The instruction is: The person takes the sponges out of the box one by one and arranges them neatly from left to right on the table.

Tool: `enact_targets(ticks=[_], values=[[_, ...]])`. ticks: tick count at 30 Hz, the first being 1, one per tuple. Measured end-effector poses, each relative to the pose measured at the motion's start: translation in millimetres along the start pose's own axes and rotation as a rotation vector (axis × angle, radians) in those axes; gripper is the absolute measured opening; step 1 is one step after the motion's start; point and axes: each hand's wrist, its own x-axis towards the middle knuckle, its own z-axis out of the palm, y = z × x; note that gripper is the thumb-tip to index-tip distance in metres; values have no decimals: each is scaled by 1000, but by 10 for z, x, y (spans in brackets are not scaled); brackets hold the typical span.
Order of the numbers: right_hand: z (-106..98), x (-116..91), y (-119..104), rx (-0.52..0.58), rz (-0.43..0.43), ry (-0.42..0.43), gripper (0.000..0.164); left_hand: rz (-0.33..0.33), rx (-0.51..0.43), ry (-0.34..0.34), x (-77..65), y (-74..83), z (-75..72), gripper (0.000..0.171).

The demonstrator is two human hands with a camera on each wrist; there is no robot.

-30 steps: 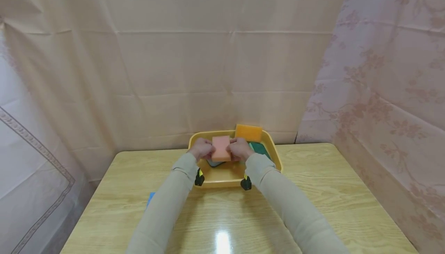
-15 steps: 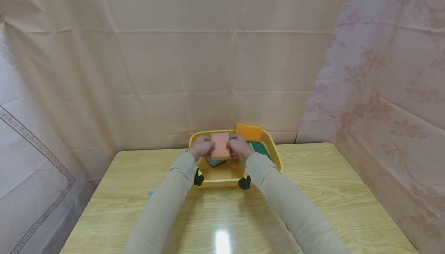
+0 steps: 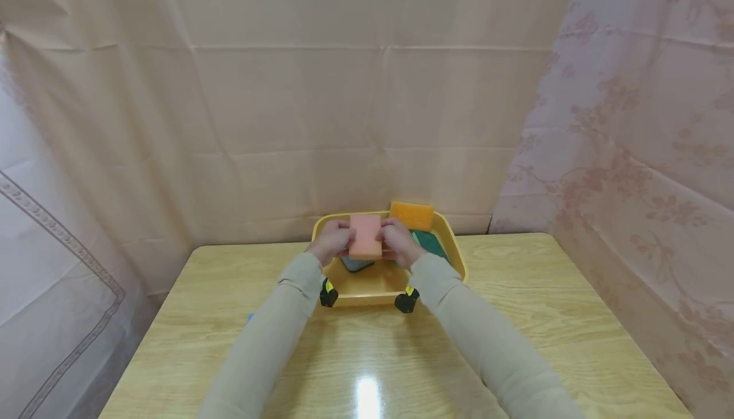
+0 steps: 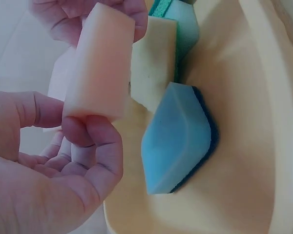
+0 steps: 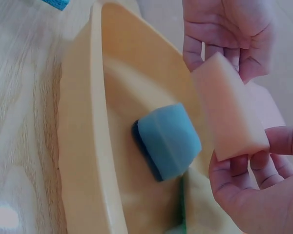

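A pink sponge (image 3: 365, 237) is held over the yellow tub, pinched at one side by the left hand (image 3: 331, 242) and at the other by the right hand (image 3: 400, 242). In the left wrist view, the left thumb and curled fingers grip the near end of the sponge (image 4: 100, 68). The right wrist view has the right hand (image 5: 263, 195) pinching the sponge's lower end, thumb against its side. Below it in the tub lies a light blue sponge (image 5: 171, 139) with a dark scouring layer. Beside that one is a pale yellow sponge (image 4: 154, 58) with a green layer.
The yellow tub (image 5: 83, 126) stands at the table's back edge against a beige curtain (image 3: 287, 100). An orange sponge (image 3: 411, 216) leans on its back rim, with a green pad (image 3: 431, 245) inside at right. Something blue (image 3: 250, 318) shows beside the left sleeve.
Both hands have lifted the pink sponge slightly up and away, so more of the blue sponge beneath shows in the head view. The grip looks the same.
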Motion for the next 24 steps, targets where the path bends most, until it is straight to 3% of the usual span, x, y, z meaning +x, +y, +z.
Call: enact_targets(ticks=[12, 24], values=[[34, -64, 21, 72, -30, 8, 42, 44, -28, 23, -91, 25, -38, 41], [82, -317, 5, 66, -101, 4, 42, 86, -109, 17, -255, 38, -60, 41]])
